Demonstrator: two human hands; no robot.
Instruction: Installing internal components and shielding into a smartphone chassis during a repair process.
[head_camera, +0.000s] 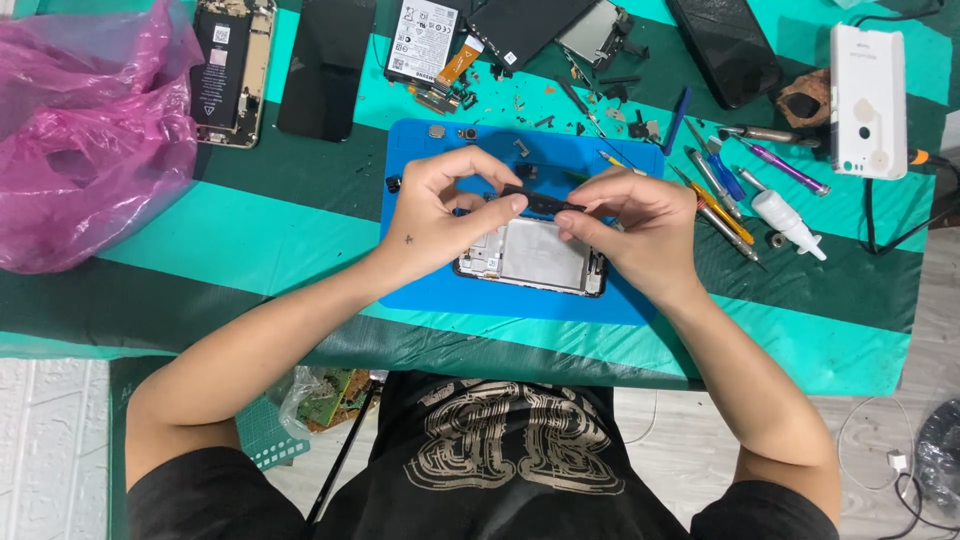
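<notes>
Both hands grasp one small black part (541, 202) above the opened phone frame (530, 256), which lies on the blue mat (420, 280) at the centre of the striped table (250, 230). The left hand (440, 215) pinches the part's left end; the right hand (640, 225) pinches its right end. Judged best practice — hold the part by its edges with light, even pressure, and keep it level over the frame. Screwdrivers (720, 190) lie to the right, a pink bag (85, 130) to the far left.
</notes>
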